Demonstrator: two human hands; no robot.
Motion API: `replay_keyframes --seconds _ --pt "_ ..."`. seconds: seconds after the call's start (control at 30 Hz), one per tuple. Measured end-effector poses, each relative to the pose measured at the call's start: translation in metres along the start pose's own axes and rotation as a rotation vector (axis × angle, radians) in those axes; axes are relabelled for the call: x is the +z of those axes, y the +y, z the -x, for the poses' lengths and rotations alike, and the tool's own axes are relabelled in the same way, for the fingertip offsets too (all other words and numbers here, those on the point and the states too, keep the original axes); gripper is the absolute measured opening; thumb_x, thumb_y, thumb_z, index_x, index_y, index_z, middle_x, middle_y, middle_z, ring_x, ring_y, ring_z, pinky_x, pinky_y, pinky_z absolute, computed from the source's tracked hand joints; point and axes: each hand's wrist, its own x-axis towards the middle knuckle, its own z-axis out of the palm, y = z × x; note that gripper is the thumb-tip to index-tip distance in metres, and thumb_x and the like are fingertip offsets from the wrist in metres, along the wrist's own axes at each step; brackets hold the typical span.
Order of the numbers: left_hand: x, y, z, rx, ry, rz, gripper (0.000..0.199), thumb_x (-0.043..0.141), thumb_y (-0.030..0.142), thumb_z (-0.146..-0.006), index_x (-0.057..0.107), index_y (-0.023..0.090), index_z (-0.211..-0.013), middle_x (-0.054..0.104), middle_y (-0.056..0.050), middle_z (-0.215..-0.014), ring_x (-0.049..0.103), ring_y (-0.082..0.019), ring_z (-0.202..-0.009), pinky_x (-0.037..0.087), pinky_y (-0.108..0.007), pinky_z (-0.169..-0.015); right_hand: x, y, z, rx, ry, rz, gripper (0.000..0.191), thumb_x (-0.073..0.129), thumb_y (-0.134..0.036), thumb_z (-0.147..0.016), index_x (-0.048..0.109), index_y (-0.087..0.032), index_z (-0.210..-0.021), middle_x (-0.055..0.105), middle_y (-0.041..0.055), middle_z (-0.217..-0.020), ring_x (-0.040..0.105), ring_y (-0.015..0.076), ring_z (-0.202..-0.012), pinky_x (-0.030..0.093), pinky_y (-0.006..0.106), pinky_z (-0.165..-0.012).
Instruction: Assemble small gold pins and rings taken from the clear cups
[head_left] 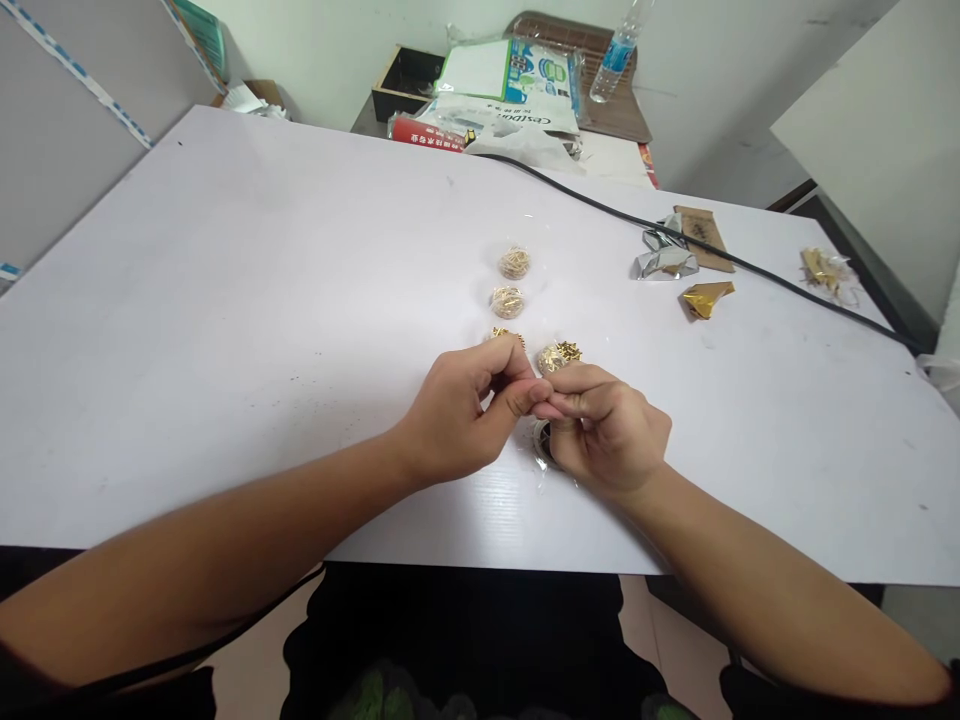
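Observation:
My left hand (pixel 469 405) and my right hand (pixel 611 425) meet fingertip to fingertip over the table (pixel 225 330). Both are closed in a pinch, and whatever lies between the fingers is hidden or too small to name. Just beyond the fingertips sits a clear bag of small gold pieces (pixel 559 356). Another gold bundle (pixel 510 336) is partly covered by my left hand. Farther back lie two clear-wrapped coils of pale gold strands, one nearer (pixel 507 302) and one behind it (pixel 514 262). A round dark item in clear wrap (pixel 544 440) shows partly under my right hand.
A black cable (pixel 600 205) crosses the table's back right. Near it are silver foil (pixel 666 263), gold foil (pixel 706 298), a brown card (pixel 703 238) and a bagged gold bundle (pixel 825 270). Beyond the far edge stand a water bottle (pixel 616 60), a black box (pixel 405 85) and packages (pixel 517 115).

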Motion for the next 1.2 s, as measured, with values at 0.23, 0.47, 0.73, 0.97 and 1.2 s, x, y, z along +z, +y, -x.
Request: replay_keyframes --seconds 0.23,0.47,0.73,0.97,1.2 --pt "0.000 0.001 -0.002 -0.105 0.008 0.078 0.025 0.063 0.027 -0.091 0.049 0.014 -0.074 0.052 0.001 -0.065 0.044 -0.006 -0.055 0.035 -0.020 -0.049 0.002 0.003 -0.002 0.019 0.027 -0.014 0.022 0.066 -0.005 -0.086 0.048 -0.017 -0.083 0.065 0.0027 -0.074 0.066 0.0112 -0.066 0.055 0.019 -0.052" --pt "0.002 0.005 -0.004 -0.216 -0.002 0.202 0.024 0.056 0.024 -0.094 0.048 0.013 -0.075 0.055 0.001 -0.065 0.052 -0.006 -0.059 0.042 -0.017 -0.054 0.001 0.005 -0.001 0.120 -0.016 -0.106 0.018 0.066 -0.005 -0.086 0.053 -0.017 -0.089 0.067 0.0034 -0.076 0.068 0.0134 -0.065 0.057 0.023 -0.053" --pt "0.000 0.005 -0.006 -0.302 -0.047 0.297 0.032 0.062 0.038 -0.093 0.051 0.012 -0.077 0.055 0.001 -0.066 0.052 -0.006 -0.058 0.043 -0.018 -0.053 -0.004 0.006 -0.010 0.040 -0.003 0.018 0.018 0.069 -0.006 -0.084 0.059 -0.019 -0.090 0.067 0.0009 -0.072 0.064 0.0127 -0.062 0.056 0.023 -0.056" --pt "-0.005 0.005 -0.007 -0.329 -0.078 0.312 0.035 0.067 0.044 -0.089 0.056 0.012 -0.079 0.058 0.000 -0.065 0.054 -0.007 -0.058 0.045 -0.019 -0.054 -0.006 0.005 -0.010 0.066 0.002 -0.031 0.015 0.070 -0.008 -0.085 0.064 -0.020 -0.091 0.070 0.0012 -0.074 0.067 0.0137 -0.064 0.057 0.025 -0.055" --pt "-0.010 0.003 -0.011 -0.414 -0.145 0.417 0.014 0.065 0.019 -0.089 0.060 0.010 -0.081 0.063 -0.001 -0.064 0.058 -0.006 -0.058 0.048 -0.018 -0.056 -0.009 0.007 -0.011 0.098 -0.035 -0.077 0.017 0.071 -0.004 -0.082 0.062 -0.018 -0.086 0.068 0.0006 -0.071 0.065 0.0125 -0.063 0.056 0.024 -0.055"
